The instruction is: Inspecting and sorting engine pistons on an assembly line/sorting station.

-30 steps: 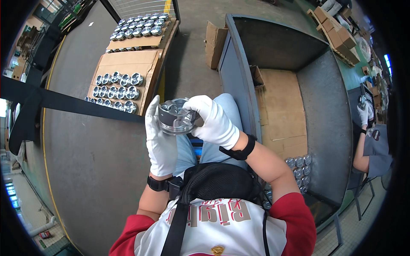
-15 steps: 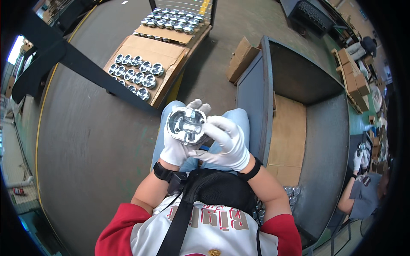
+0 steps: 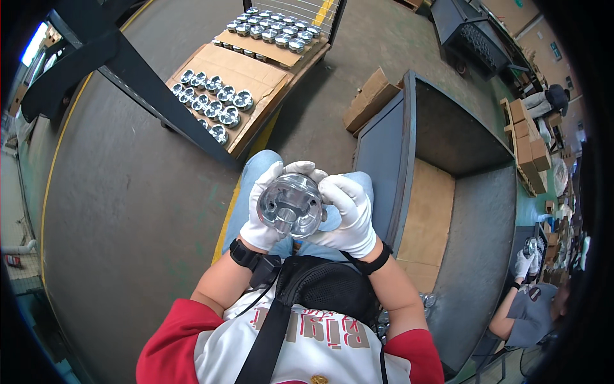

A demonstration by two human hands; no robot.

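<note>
A shiny round metal piston (image 3: 291,205) sits over my lap with its hollow underside turned up toward me. My left hand (image 3: 261,211), in a white glove, cups it from the left and from below. My right hand (image 3: 346,214), also white-gloved, grips its right side with the fingers curled over the rim. Both hands touch the part. A black wrist strap shows on each forearm.
Several more pistons (image 3: 214,105) stand in rows on cardboard sheets on a pallet (image 3: 256,70) ahead left. A grey metal bin (image 3: 448,192) lined with cardboard is at my right. Another person (image 3: 534,301) in white gloves sits at the lower right.
The piston has been turned in my hands, from lying sideways to hollow side up. My view has swung, so the pallet and bin sit differently in the picture.
</note>
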